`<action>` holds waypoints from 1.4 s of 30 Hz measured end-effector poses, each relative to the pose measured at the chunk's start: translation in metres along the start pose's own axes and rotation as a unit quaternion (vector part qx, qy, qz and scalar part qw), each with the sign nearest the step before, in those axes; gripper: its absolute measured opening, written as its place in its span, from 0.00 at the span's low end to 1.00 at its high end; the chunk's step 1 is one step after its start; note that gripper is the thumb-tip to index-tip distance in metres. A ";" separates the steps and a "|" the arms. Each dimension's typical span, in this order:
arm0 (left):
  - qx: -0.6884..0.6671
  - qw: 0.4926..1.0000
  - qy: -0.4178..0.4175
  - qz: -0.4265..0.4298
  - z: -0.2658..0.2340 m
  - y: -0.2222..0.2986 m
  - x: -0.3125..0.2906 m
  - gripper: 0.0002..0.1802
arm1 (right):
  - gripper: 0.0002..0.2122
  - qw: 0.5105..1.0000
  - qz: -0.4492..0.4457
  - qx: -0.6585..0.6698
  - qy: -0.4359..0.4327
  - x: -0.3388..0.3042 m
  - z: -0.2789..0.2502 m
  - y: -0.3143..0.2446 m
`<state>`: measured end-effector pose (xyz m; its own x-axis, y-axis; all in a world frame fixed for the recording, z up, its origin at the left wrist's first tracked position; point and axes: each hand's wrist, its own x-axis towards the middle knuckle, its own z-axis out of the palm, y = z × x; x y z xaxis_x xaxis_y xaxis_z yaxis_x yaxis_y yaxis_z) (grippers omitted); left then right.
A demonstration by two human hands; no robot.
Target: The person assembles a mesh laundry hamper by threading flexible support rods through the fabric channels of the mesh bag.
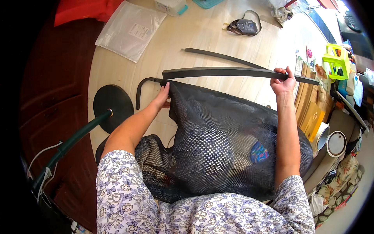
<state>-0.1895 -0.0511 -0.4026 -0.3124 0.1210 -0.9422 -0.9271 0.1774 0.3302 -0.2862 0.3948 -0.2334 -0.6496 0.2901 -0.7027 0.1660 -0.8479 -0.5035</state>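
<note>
A long, slightly bowed black bar (222, 71) spans crosswise in front of me. Near its right end, my right hand (283, 82) is closed around it, palm up from below. My left hand (161, 97) is closed on the upper left corner of a large black mesh fabric (230, 117), close to the bar's left end; some of its fingers are hidden by the cloth. The mesh drapes across my lap, with a small blue patterned patch (258, 152) showing on or through it. Just left of that corner is a hook-shaped black tube (139, 91).
Another thin black rod (226, 55) lies beyond the bar. Left stands a round black base (113, 103) with a dark green pole (83, 132). Farther off are a clear plastic bag (130, 31) and a black strapped device (246, 26). Cardboard (311, 121) and a yellow-green stool (336, 58) crowd the right.
</note>
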 end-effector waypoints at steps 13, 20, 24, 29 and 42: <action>0.235 0.931 0.133 0.244 -0.039 0.091 -0.034 0.13 | 0.09 1.000 0.005 0.016 -0.005 0.004 -0.011 0.005; 0.135 0.959 0.210 -0.135 -0.031 0.052 -0.055 0.38 | 0.09 1.000 -0.008 0.012 0.026 0.002 -0.026 0.010; -0.038 0.996 0.071 -0.026 -0.023 0.019 -0.038 0.40 | 0.09 0.999 0.013 -0.001 0.049 -0.002 -0.041 0.021; 0.011 0.970 0.169 0.173 0.004 0.025 -0.009 0.29 | 0.09 0.998 0.009 0.006 0.069 0.001 -0.048 0.032; 0.510 0.812 0.051 0.280 -0.031 0.115 -0.133 0.27 | 0.10 0.996 -0.037 0.031 0.081 0.014 -0.053 0.022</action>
<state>-0.2612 -0.0766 -0.2405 -0.6893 0.3889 -0.6113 0.0040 0.8458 0.5335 -0.2524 0.4039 -0.2809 -0.5294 0.4171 -0.7387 0.0722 -0.8455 -0.5291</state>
